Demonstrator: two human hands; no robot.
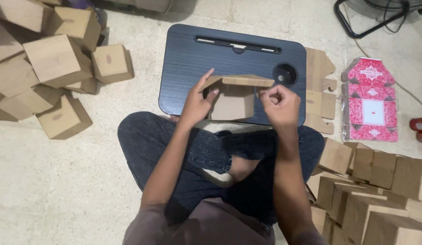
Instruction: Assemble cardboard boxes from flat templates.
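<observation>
A small brown cardboard box (pixel 232 102) stands on a black lap tray (pixel 188 59) in front of me, its top flap lifted and level. My left hand (pixel 196 100) grips the box's left side, fingers spread along the wall and the flap's edge. My right hand (pixel 279 105) pinches the right end of the flap with curled fingers. I sit cross-legged in dark jeans, and the tray's near edge lies over my knees.
A heap of folded brown boxes (pixel 57 59) lies on the floor at the left, and another pile (pixel 369 190) at the lower right. Flat cardboard blanks (pixel 320 90) and a red-and-white printed sheet stack (pixel 370 100) lie right of the tray. A black stand base (pixel 374 18) sits at the top right.
</observation>
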